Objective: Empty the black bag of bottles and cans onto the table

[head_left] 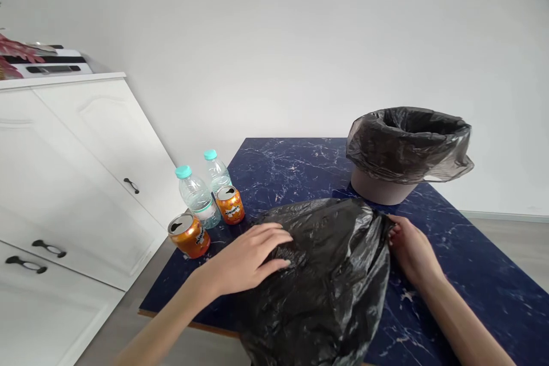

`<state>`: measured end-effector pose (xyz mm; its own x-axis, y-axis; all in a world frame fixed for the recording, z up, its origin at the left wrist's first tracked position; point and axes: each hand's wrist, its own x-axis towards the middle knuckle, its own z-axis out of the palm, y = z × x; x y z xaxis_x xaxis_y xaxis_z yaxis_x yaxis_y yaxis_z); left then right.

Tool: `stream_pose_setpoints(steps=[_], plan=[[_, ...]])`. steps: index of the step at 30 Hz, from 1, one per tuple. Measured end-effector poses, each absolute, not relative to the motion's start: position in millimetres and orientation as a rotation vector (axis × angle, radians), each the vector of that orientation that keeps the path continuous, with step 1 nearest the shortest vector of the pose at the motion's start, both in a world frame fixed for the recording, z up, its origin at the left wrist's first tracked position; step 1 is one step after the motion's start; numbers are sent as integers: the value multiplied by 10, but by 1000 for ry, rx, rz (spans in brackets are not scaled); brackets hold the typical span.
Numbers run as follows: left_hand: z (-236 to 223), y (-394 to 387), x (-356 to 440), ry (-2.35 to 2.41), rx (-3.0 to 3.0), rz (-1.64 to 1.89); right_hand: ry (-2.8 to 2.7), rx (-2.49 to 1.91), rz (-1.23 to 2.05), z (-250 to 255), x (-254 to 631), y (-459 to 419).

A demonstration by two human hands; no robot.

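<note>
A black plastic garbage bag (330, 286) lies spread over the front of the table, its lower part hanging past the near edge. My left hand (253, 254) rests flat on the bag's left side, fingers stretched out and slightly apart. At the bag's upper right corner, my right hand (409, 246) pinches the gathered plastic between thumb and fingers. Behind the bag stands a trash bin (381, 186) lined with another black bag (407, 148), folded over its rim.
Left of the bag stand two orange soda cans (230, 206) (191, 237) and two clear bottles with turquoise caps (197, 197) (218, 171). The blue marbled table (295, 166) meets a white wall. White cabinets (86, 166) stand at left.
</note>
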<state>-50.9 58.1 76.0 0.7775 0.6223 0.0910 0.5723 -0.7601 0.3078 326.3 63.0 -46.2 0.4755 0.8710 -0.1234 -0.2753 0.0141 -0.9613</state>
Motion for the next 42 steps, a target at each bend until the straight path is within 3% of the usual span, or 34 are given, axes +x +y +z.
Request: stream_pose_setpoints(steps=[4, 12, 17, 19, 26, 32, 36, 42], plan=[[550, 565, -618, 930, 2667, 187, -819, -1341, 1087, -255, 3266, 247], [537, 616, -783, 1039, 2725, 321, -1792, -1835, 756, -361, 3834, -542], [528, 478, -534, 958, 2695, 378, -1670, -1821, 97, -87, 3536, -799], [472, 444, -414, 917, 2688, 327, -1777, -1706, -23, 46, 3239, -821], [135, 868, -219, 934, 2584, 36, -2255, -1536, -66, -224, 2530, -600], [272, 865, -105, 1070, 2779, 357, -2250, -1689, 0, -630, 2739, -251], [393, 529, -20, 846, 2762, 326, -2122, -1683, -128, -518, 2723, -207], [123, 344, -160, 889, 2792, 193, -2177, -1619, -120, -396, 2605, -338]])
